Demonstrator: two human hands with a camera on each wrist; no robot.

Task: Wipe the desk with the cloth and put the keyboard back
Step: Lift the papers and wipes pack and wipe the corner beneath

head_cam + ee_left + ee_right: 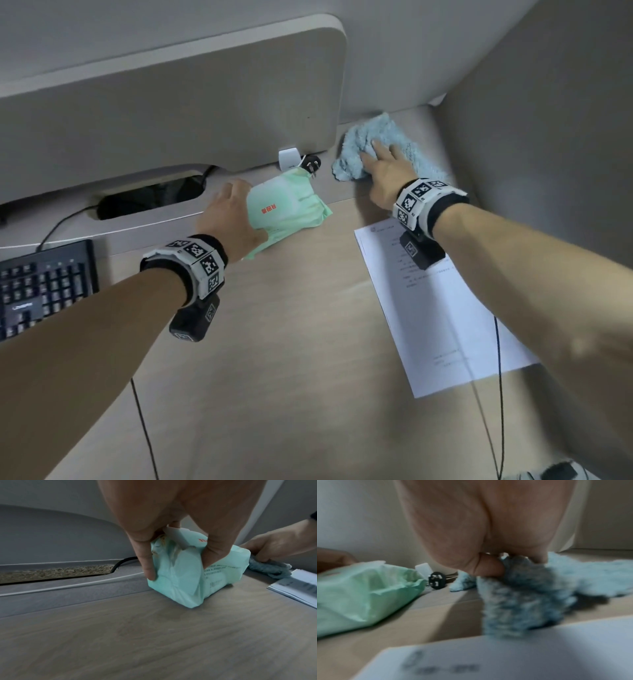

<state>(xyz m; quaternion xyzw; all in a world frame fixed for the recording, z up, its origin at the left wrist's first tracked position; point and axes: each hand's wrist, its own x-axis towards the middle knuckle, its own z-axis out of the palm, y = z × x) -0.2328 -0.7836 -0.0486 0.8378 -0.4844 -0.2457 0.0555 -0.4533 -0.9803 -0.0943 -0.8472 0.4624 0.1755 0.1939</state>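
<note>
A fluffy light-blue cloth (394, 133) lies bunched at the far right corner of the wooden desk (291, 342). My right hand (383, 164) lies on top of it, and in the right wrist view the thumb pinches a fold of the cloth (522, 595). My left hand (233, 212) grips a green tissue pack (291, 205) from above, thumb on one side and fingers on the other; the pack (180, 582) still touches the desk. The black keyboard (41, 291) sits at the far left edge, partly out of view, with neither hand near it.
A printed sheet of paper (445, 308) lies under my right forearm. A black plug (311, 163) and a white adapter (287, 157) rest against the grey partition (171, 102). A cable slot (154, 197) opens behind the keyboard. Thin black wires (498, 377) hang from both wrists.
</note>
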